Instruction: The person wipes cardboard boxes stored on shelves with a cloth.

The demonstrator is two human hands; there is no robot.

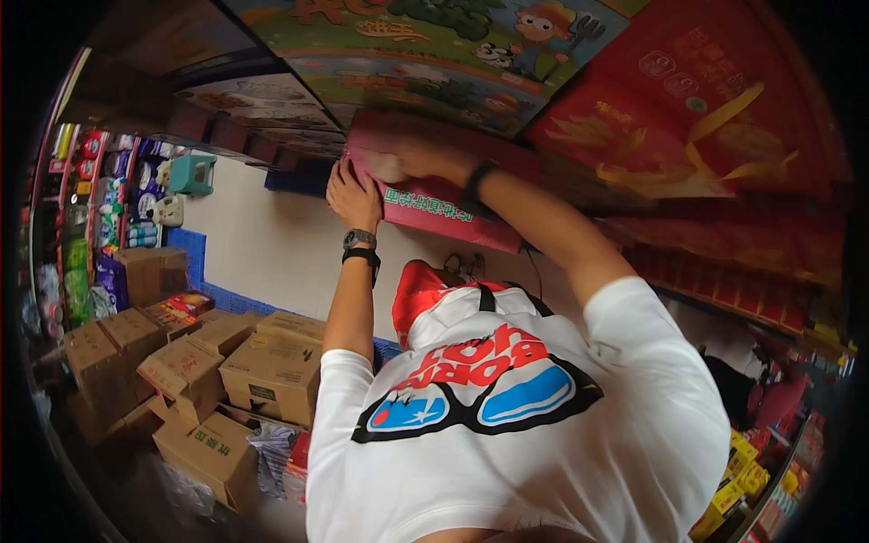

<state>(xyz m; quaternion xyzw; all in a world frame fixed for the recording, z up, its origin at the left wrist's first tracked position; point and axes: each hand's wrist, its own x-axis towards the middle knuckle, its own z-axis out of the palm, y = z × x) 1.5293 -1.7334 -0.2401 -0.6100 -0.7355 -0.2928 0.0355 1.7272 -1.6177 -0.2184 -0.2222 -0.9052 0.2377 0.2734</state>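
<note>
A pink cardboard carton [441,209] with green printed characters lies before me under a row of stacked boxes. My left hand [354,195] grips its near left corner, fingers spread along the edge, with a dark watch [360,238] on the wrist. Over the carton's upper face is my right hand [424,155], blurred, with a black band [479,179] at the wrist. It is closed on a pale bunched thing [385,167] that looks like a cloth and presses near the carton's left end. Blur hides the fingers of this hand.
Colourful cartoon-printed cartons [434,61] and a large red box [706,122] with yellow ribbon rise just beyond my hands. Brown cardboard boxes [271,366] are piled at left, behind blue plastic crates [187,254]. Shelves of packaged goods [102,197] stand farther left; pale floor [265,244] lies between.
</note>
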